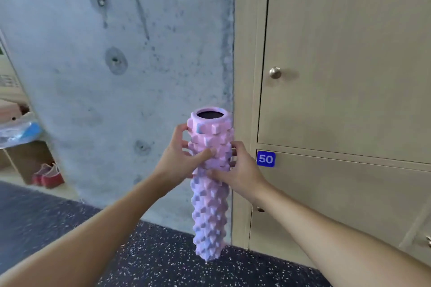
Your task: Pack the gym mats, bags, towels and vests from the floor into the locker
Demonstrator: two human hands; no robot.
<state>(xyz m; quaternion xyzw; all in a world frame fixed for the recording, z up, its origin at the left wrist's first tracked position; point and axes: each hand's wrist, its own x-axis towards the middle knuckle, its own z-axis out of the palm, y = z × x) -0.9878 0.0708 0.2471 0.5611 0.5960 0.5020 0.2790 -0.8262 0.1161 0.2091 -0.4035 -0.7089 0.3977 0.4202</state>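
Left hand (pixel 179 158) and right hand (pixel 242 170) both gripped the upper half of a knobbed pink-and-lilac foam roller (pixel 210 207), held upright, hollow end up, seemingly clear of the speckled floor (pixel 163 254). Judged light, stiff in the core, soft and grippy on the knobs, not fragile; a mid-length grip should balance it one-handed. Beyond, locker door 50 (pixel 349 205) and the door with the round knob (pixel 275 72) were closed
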